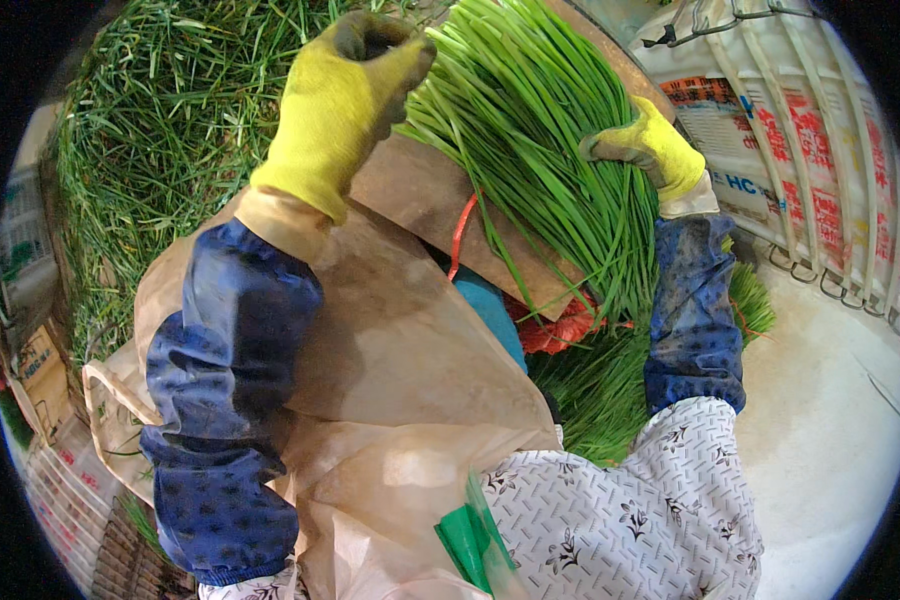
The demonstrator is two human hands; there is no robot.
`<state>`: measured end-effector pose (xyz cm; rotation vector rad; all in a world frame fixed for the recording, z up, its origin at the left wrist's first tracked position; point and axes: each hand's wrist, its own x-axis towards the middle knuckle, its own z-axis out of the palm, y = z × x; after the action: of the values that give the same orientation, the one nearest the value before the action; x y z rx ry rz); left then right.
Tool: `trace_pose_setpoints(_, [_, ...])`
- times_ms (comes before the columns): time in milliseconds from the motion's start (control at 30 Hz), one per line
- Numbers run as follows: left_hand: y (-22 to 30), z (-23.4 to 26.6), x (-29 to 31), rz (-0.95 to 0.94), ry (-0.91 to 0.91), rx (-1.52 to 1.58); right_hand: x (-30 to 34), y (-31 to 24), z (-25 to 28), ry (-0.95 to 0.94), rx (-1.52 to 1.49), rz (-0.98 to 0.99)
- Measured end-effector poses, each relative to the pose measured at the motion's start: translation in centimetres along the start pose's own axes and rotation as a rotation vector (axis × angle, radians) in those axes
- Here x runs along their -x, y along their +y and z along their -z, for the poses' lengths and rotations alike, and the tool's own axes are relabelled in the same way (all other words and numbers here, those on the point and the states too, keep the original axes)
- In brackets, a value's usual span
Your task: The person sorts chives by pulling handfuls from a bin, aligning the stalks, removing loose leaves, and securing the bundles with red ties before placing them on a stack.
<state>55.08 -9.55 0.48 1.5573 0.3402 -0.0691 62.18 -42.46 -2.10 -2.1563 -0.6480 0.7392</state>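
A thick bundle of long green chives [530, 130] lies slantwise over a brown board [420, 185] in front of me. My right hand [660, 150], in a yellow glove with a dark palm, grips the bundle's right side, thumb across the leaves. My left hand [350, 105], gloved alike, is raised at the bundle's upper left end. Its fingers are curled in with the thumb against them; whatever they may hold is hidden. One red tie [461, 237] hangs over the board's edge, and a clump of red ties [560, 325] sits beneath the board.
Loose green leaves [170, 130] form a big heap at the left. More chives [600, 400] lie below the board, by my right forearm. White plastic-wrapped goods with wire hooks [820, 160] stand at the right. A tan apron [390, 340] covers my lap, with a green strip [465, 545] on it.
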Motion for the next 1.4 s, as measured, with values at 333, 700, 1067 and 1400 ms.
trace_pose_setpoints(333, [-2.0,-3.0,-1.4,-0.673,-0.124,-1.202,-0.5,-1.7,-0.3,-0.05,0.003,-0.032])
trace_pose_setpoints(700, [-3.2,-3.0,-3.5,-0.815,-0.294,-1.366,-0.7,-2.1,-0.4,-0.062,-0.04,-0.005])
trace_pose_setpoints(1067, [-2.0,-1.2,-3.8,-0.479,-0.344,-0.628,-0.6,-5.5,-2.1,0.066,-0.33,-0.189])
trace_pose_setpoints(1400, [-5.2,10.3,-6.8,0.047,-0.037,1.145,-0.5,-4.8,-2.8,0.087,-0.441,-0.051])
